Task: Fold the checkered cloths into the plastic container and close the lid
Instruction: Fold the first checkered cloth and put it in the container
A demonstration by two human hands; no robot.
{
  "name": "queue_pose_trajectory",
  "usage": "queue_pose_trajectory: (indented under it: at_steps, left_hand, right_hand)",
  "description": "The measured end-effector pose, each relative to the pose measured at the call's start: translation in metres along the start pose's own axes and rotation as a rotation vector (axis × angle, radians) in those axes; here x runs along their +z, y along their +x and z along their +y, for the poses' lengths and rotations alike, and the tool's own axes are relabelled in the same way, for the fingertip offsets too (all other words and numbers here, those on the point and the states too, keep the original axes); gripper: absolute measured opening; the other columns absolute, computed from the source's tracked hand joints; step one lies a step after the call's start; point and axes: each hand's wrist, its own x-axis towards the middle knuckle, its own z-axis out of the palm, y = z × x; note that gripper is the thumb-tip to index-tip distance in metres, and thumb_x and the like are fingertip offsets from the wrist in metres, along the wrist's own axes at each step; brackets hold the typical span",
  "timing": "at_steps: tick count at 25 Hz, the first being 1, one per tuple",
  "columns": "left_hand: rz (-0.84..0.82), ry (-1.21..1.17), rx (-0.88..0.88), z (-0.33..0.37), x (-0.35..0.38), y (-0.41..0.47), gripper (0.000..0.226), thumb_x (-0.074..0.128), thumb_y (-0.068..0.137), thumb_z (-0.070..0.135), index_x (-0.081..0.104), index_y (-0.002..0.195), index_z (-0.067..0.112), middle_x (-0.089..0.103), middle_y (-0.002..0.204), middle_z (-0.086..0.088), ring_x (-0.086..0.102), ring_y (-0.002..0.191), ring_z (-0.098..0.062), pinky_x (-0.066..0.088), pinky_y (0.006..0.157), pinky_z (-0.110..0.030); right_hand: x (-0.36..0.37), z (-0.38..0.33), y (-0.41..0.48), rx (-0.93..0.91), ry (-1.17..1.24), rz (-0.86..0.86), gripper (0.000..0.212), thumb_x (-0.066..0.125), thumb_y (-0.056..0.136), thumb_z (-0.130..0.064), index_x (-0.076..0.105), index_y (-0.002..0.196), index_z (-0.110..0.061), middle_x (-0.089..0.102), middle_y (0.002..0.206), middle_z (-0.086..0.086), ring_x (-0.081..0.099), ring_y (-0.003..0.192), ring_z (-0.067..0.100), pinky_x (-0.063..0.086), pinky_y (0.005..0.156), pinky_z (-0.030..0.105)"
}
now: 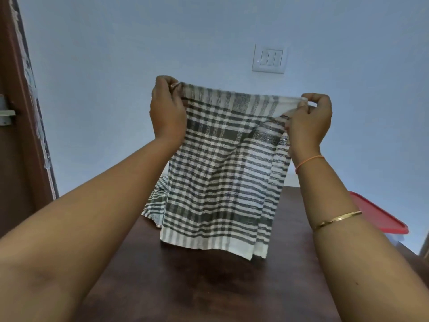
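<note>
A dark green and white checkered cloth (218, 173) hangs in the air above the dark wooden table (209, 287). My left hand (166, 110) pinches its upper left corner and my right hand (310, 119) pinches its upper right corner. The cloth is doubled, its lower edge hanging near the tabletop. A second checkered cloth (155, 203) lies crumpled on the table behind it, mostly hidden. The plastic container (380, 219), its red lid on, sits at the table's right edge, partly behind my right forearm.
A pale blue wall stands close behind the table, with a white switch plate (269, 58) on it. A brown door frame (21, 135) with a metal latch runs along the left side.
</note>
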Motion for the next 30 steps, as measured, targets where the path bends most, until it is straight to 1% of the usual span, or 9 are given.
queue_pose_trajectory:
  at_steps: [3,6,11,15,19,22,23,26,30]
  left_hand:
    - [-0.008,0.019,-0.028,-0.004,-0.004,0.004,0.003,0.042,0.098,0.021,0.042,0.096,0.019,0.055,0.091,0.008,0.06,0.056,-0.007,0.056,0.064,-0.033]
    - [-0.014,0.01,-0.052,-0.006,-0.004,0.002,0.004,0.043,0.098,0.021,0.043,0.095,0.019,0.052,0.084,0.014,0.059,0.054,-0.008,0.056,0.062,-0.034]
    - [-0.025,0.026,-0.048,-0.005,-0.005,-0.001,0.003,0.043,0.098,0.02,0.043,0.095,0.019,0.05,0.081,0.017,0.059,0.054,-0.006,0.054,0.06,-0.033]
    - [-0.026,0.026,-0.051,-0.008,-0.005,0.001,0.003,0.044,0.098,0.02,0.043,0.096,0.02,0.051,0.085,0.014,0.059,0.054,-0.008,0.056,0.062,-0.035]
    - [-0.032,-0.017,-0.114,-0.007,-0.003,0.0,0.003,0.043,0.099,0.019,0.042,0.096,0.017,0.05,0.083,0.016,0.06,0.054,-0.01,0.055,0.058,-0.029]
    - [0.002,-0.024,-0.098,-0.009,-0.002,0.005,0.004,0.042,0.099,0.018,0.044,0.096,0.016,0.054,0.088,0.011,0.064,0.072,-0.017,0.056,0.07,-0.03]
    - [0.025,0.008,-0.074,-0.009,-0.001,0.006,0.007,0.042,0.098,0.019,0.046,0.098,0.013,0.056,0.093,0.006,0.063,0.081,-0.019,0.054,0.076,-0.027]
    - [0.055,0.098,-0.038,-0.008,-0.002,0.007,0.019,0.043,0.098,0.02,0.051,0.107,0.005,0.055,0.105,-0.003,0.05,0.087,-0.013,0.04,0.071,-0.004]
    - [0.058,0.041,-0.076,-0.004,-0.003,0.005,0.014,0.042,0.098,0.024,0.046,0.102,0.012,0.055,0.094,0.005,0.058,0.074,-0.015,0.051,0.068,-0.026]
  right_hand:
    - [-0.005,-0.001,0.01,0.091,-0.154,-0.194,0.021,0.044,0.089,-0.007,0.051,0.077,-0.022,0.057,0.083,0.004,0.049,0.049,0.012,0.04,0.047,0.022]
    - [-0.009,0.0,0.01,0.096,-0.282,-0.297,0.026,0.041,0.092,-0.01,0.044,0.073,-0.027,0.057,0.082,0.003,0.056,0.057,0.015,0.047,0.06,0.032]
    - [-0.01,0.005,0.004,-0.066,-0.51,-0.328,0.016,0.038,0.091,-0.008,0.052,0.097,-0.013,0.053,0.083,0.001,0.052,0.077,0.024,0.041,0.063,0.031]
    - [-0.007,0.013,0.001,-0.002,-0.394,-0.302,0.011,0.039,0.094,-0.007,0.047,0.092,-0.015,0.049,0.076,-0.004,0.048,0.064,0.014,0.048,0.064,0.034]
    - [-0.006,0.007,-0.002,0.144,-0.215,-0.279,0.013,0.037,0.097,-0.004,0.046,0.091,-0.012,0.052,0.089,0.007,0.053,0.06,0.014,0.053,0.048,0.019]
    - [-0.004,0.0,-0.005,-0.275,-0.36,-0.129,0.016,0.036,0.096,-0.004,0.051,0.1,-0.006,0.052,0.089,0.005,0.05,0.067,0.018,0.038,0.05,0.008]
    - [-0.003,-0.002,-0.005,-0.391,-0.41,-0.122,0.019,0.035,0.095,-0.004,0.052,0.103,-0.005,0.052,0.088,0.004,0.048,0.072,0.018,0.032,0.052,0.014]
    - [-0.003,-0.004,-0.003,-0.457,-0.5,-0.126,0.025,0.033,0.094,-0.001,0.052,0.11,-0.001,0.051,0.09,0.007,0.046,0.081,0.019,0.024,0.061,0.017]
    - [-0.005,-0.003,-0.009,-0.561,-0.56,-0.04,0.032,0.032,0.09,0.003,0.053,0.114,-0.001,0.059,0.101,0.018,0.053,0.093,0.029,0.029,0.07,0.021]
